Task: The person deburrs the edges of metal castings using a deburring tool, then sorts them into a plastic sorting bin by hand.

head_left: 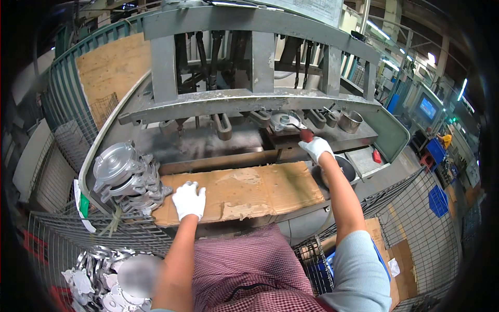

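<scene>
My left hand [189, 201], in a white glove, lies open on a worn sheet of cardboard [249, 190] along the front of the machine. Reaching forward and to the right, my gloved right hand [316, 149] is closed around a red-handled tool [306, 135]. The tool's thin end points toward a round silver metal casting [285, 121] under the machine's frame. Whether the tool touches the casting, and its exact kind, I cannot make out. A stack of similar castings [122, 169] stands to the left of my left hand.
A grey steel frame [260, 101] with hanging clamps spans the machine. On the right are a metal pot [350, 121], a dark round pan [344, 170] and a red object [376, 155]. Many loose castings [99, 281] fill a wire cage at lower left. Wire mesh [421, 223] stands at right.
</scene>
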`<state>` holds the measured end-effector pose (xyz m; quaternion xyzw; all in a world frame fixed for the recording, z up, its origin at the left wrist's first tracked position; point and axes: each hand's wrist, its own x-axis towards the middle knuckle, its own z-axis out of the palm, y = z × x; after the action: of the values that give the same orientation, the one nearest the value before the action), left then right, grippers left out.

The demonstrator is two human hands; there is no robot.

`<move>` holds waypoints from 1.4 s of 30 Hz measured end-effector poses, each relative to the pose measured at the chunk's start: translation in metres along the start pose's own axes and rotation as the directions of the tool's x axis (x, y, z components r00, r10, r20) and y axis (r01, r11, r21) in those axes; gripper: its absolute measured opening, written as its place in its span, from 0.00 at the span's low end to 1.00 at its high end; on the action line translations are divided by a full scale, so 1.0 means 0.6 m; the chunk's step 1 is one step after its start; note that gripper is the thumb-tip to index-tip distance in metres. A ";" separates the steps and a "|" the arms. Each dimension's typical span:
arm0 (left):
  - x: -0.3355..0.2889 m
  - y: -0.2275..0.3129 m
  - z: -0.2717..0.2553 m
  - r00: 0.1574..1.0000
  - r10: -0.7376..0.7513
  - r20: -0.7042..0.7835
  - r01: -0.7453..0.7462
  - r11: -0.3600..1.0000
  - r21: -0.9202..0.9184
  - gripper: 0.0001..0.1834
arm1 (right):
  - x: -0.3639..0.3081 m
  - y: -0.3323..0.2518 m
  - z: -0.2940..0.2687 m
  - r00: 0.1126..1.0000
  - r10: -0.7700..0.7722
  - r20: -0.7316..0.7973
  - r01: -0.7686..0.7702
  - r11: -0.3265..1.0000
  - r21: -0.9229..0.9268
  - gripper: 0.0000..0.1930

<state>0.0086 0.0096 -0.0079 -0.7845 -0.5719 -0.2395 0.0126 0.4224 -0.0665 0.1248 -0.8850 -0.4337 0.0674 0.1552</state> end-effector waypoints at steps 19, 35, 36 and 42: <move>-0.001 0.001 0.002 1.000 -0.005 -0.007 0.005 1.000 -0.007 0.16 | 0.151 -0.076 0.030 0.994 0.091 -0.060 -0.096 0.991 -0.093 0.33; -0.003 -0.002 0.006 1.000 0.026 -0.014 -0.027 0.999 -0.021 0.17 | -0.127 0.373 -0.126 0.828 0.507 -0.239 -0.490 0.862 0.128 0.31; -0.003 -0.003 0.007 0.999 0.034 -0.035 -0.035 0.999 -0.017 0.17 | -0.144 0.404 -0.113 0.776 0.570 -0.271 -0.569 0.817 0.088 0.32; -0.005 -0.008 0.019 1.000 0.010 -0.003 -0.011 0.998 -0.059 0.18 | -0.190 0.384 -0.027 0.404 0.534 -0.743 -0.698 0.705 0.126 0.41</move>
<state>0.0077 0.0121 -0.0206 -0.7872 -0.5605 -0.2571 -0.0084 0.5284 -0.2927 0.0618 -0.9396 0.0224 -0.2859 0.1870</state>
